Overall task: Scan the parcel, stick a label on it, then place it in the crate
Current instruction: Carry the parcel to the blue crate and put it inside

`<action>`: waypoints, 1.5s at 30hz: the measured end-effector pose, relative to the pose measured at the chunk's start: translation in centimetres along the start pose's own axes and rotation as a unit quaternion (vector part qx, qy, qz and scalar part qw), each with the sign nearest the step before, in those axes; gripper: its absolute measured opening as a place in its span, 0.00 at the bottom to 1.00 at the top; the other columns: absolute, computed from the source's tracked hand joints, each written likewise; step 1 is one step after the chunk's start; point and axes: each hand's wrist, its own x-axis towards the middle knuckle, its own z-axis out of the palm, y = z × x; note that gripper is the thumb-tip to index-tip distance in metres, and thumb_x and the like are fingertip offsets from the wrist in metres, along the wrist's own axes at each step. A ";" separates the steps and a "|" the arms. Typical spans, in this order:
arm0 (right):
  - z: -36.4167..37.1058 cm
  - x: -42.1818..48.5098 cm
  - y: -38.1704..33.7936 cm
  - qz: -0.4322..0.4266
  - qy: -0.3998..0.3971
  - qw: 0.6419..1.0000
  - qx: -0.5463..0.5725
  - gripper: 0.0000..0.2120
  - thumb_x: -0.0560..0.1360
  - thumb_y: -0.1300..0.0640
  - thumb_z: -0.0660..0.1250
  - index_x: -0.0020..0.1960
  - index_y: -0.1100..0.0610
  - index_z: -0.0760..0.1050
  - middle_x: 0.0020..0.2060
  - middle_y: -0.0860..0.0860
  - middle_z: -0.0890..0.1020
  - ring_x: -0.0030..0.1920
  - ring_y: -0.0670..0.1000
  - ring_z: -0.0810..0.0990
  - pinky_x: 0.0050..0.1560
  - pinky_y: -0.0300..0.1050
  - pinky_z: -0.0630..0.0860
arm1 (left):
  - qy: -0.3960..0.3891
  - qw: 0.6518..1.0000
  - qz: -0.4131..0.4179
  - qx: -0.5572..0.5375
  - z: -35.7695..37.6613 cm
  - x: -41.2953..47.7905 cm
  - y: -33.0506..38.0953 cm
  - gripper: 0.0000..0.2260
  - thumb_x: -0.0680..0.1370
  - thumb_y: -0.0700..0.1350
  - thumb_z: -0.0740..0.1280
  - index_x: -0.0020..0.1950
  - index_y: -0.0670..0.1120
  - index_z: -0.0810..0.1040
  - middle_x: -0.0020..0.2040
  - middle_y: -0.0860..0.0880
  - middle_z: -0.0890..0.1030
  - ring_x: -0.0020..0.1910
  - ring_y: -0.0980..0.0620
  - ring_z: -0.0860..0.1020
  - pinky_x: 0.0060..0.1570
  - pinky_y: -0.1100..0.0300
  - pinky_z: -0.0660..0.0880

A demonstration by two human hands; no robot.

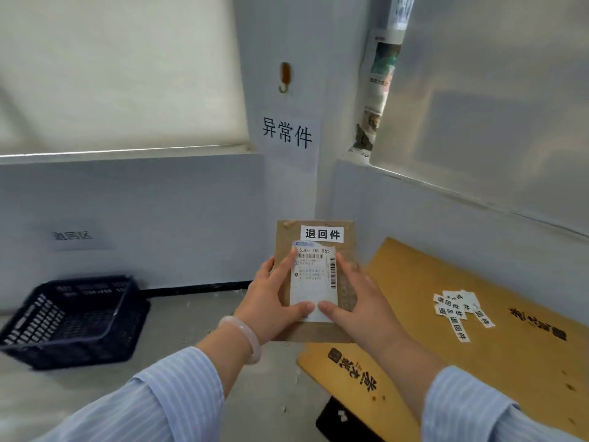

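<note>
**Labelled parcel held in both hands, crate to its left**

The yellow-brown cardboard sheet (478, 346) lies flat on the floor to the right of the parcel, printed with dark characters; a loose cluster of white printed labels (460, 309) rests on it, overlapping one another. The black plastic crate (73, 320), with slotted walls, sits on the floor well to the left of the parcel, against the wall; nothing can be made out inside it, though its interior is dark and blurred.

The brown parcel (345, 250) is held up between the two, face toward the camera. A white shipping slip (314, 275) with barcodes covers its middle, and a small white label (322, 233) with black characters is stuck near its top edge. The left hand (271, 301) grips the parcel's left side, thumb pressed on the slip's lower part. The right hand (360, 301) clasps the right side, thumb meeting the other on the slip.
</note>
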 end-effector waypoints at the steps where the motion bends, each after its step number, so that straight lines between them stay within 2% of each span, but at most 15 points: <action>1: 1.4 0.4 -1.3 -0.012 -0.011 1.000 -0.001 0.42 0.69 0.47 0.74 0.73 0.31 0.53 0.62 0.36 0.66 0.62 0.39 0.65 0.56 0.31 0.63 | 0.011 1.000 -0.007 -0.006 -1.5 -0.8 -1.1 0.43 0.67 0.57 0.74 0.67 0.76 0.45 0.76 0.50 0.53 0.72 0.46 0.58 0.69 0.44 0.63; 4: 6.5 1.4 -5.8 -0.040 -0.040 0.998 0.003 0.42 0.68 0.48 0.74 0.74 0.35 0.55 0.68 0.42 0.66 0.65 0.42 0.66 0.62 0.38 0.65 | 0.046 0.999 -0.025 -0.015 -6.7 -3.6 -5.0 0.44 0.66 0.56 0.75 0.70 0.72 0.49 0.76 0.48 0.54 0.73 0.47 0.57 0.70 0.46 0.62; 8: 16.5 1.5 -12.7 -0.063 -0.076 0.995 0.027 0.42 0.68 0.48 0.74 0.74 0.32 0.53 0.66 0.39 0.63 0.63 0.38 0.62 0.60 0.36 0.61 | 0.085 0.995 -0.057 0.000 -15.4 -8.3 -11.8 0.43 0.66 0.55 0.76 0.70 0.72 0.50 0.76 0.48 0.54 0.73 0.49 0.58 0.71 0.48 0.61; 12: 27.0 1.5 -19.9 -0.092 -0.104 0.989 0.056 0.42 0.68 0.50 0.75 0.73 0.34 0.55 0.69 0.42 0.65 0.65 0.40 0.65 0.58 0.33 0.61 | 0.114 0.990 -0.085 0.024 -24.7 -13.1 -19.3 0.43 0.65 0.56 0.75 0.66 0.76 0.48 0.72 0.50 0.54 0.69 0.49 0.59 0.70 0.52 0.61; 16: 35.5 1.8 -26.0 -0.129 -0.135 0.980 0.073 0.42 0.68 0.51 0.75 0.73 0.34 0.55 0.72 0.43 0.64 0.65 0.36 0.60 0.59 0.27 0.58 | 0.155 0.981 -0.113 0.021 -31.7 -16.9 -25.5 0.43 0.65 0.57 0.75 0.65 0.78 0.48 0.67 0.55 0.55 0.63 0.54 0.61 0.63 0.61 0.62; 19: 40.2 2.5 -29.0 -0.129 -0.172 0.974 0.065 0.42 0.68 0.49 0.75 0.73 0.33 0.54 0.74 0.45 0.61 0.71 0.43 0.60 0.67 0.40 0.61 | 0.182 0.974 -0.132 0.006 -35.0 -18.8 -29.2 0.42 0.66 0.55 0.76 0.65 0.78 0.49 0.66 0.57 0.55 0.62 0.58 0.59 0.61 0.63 0.60; 21: 43.1 3.4 -30.4 -0.129 -0.193 0.971 0.056 0.42 0.68 0.48 0.75 0.74 0.34 0.53 0.75 0.46 0.60 0.74 0.46 0.59 0.70 0.44 0.61 | 0.193 0.971 -0.141 0.001 -36.8 -19.3 -31.6 0.42 0.66 0.54 0.76 0.66 0.76 0.49 0.69 0.55 0.55 0.64 0.57 0.59 0.62 0.63 0.59; 24: 47.4 5.5 -31.6 -0.127 -0.213 0.967 0.052 0.43 0.69 0.48 0.74 0.74 0.35 0.53 0.76 0.48 0.59 0.75 0.47 0.56 0.69 0.41 0.57 | 0.203 0.967 -0.156 -0.011 -39.1 -18.8 -35.1 0.42 0.66 0.53 0.76 0.67 0.74 0.50 0.72 0.51 0.56 0.68 0.53 0.60 0.66 0.60 0.60; 27: 51.6 8.4 -32.7 -0.120 -0.241 0.962 0.044 0.43 0.68 0.46 0.74 0.74 0.34 0.52 0.76 0.48 0.60 0.75 0.48 0.56 0.71 0.46 0.59 | 0.206 0.962 -0.178 -0.008 -41.4 -17.6 -38.8 0.43 0.67 0.52 0.76 0.68 0.72 0.49 0.73 0.50 0.56 0.70 0.51 0.60 0.69 0.56 0.60; 29: 54.7 10.7 -33.5 -0.121 -0.255 0.958 0.052 0.43 0.68 0.46 0.74 0.73 0.32 0.52 0.75 0.47 0.61 0.74 0.47 0.58 0.69 0.44 0.60 | 0.211 0.957 -0.198 0.001 -43.5 -16.4 -41.5 0.43 0.67 0.53 0.76 0.69 0.71 0.49 0.73 0.49 0.56 0.71 0.49 0.58 0.71 0.51 0.59; 32: 59.2 14.5 -35.1 -0.115 -0.287 0.949 0.059 0.44 0.68 0.46 0.74 0.74 0.33 0.51 0.77 0.47 0.58 0.76 0.47 0.54 0.73 0.47 0.57 | 0.205 0.951 -0.230 0.013 -47.1 -14.2 -45.4 0.43 0.67 0.54 0.75 0.71 0.69 0.50 0.74 0.49 0.56 0.72 0.47 0.58 0.70 0.47 0.60; 35: 62.7 18.2 -36.7 -0.108 -0.325 0.938 0.059 0.46 0.67 0.46 0.75 0.75 0.34 0.49 0.77 0.46 0.57 0.75 0.47 0.55 0.74 0.54 0.59 | 0.191 0.948 -0.254 0.009 -50.5 -12.0 -49.0 0.43 0.67 0.54 0.75 0.72 0.69 0.50 0.73 0.50 0.58 0.71 0.46 0.59 0.70 0.46 0.61; 39: 67.2 22.7 -38.7 -0.117 -0.336 0.934 0.043 0.46 0.68 0.48 0.75 0.76 0.37 0.49 0.76 0.45 0.58 0.74 0.44 0.57 0.73 0.48 0.59 | 0.188 0.948 -0.258 0.004 -54.3 -9.1 -53.7 0.44 0.66 0.54 0.75 0.72 0.69 0.50 0.72 0.51 0.59 0.70 0.47 0.61 0.69 0.47 0.63; 43: 72.5 25.8 -39.3 -0.089 -0.345 0.934 0.020 0.46 0.68 0.46 0.74 0.76 0.37 0.49 0.78 0.47 0.54 0.76 0.47 0.51 0.74 0.52 0.57 | 0.170 0.949 -0.265 -0.025 -56.7 -6.7 -59.7 0.44 0.66 0.54 0.75 0.72 0.69 0.50 0.72 0.52 0.57 0.70 0.49 0.59 0.70 0.47 0.62; 45: 75.2 27.2 -39.4 -0.069 -0.344 0.936 0.002 0.46 0.69 0.47 0.74 0.76 0.38 0.49 0.78 0.48 0.53 0.76 0.46 0.49 0.74 0.50 0.56 | 0.150 0.950 -0.271 -0.036 -58.0 -5.5 -63.1 0.44 0.66 0.54 0.76 0.72 0.69 0.51 0.72 0.53 0.56 0.69 0.51 0.59 0.70 0.52 0.61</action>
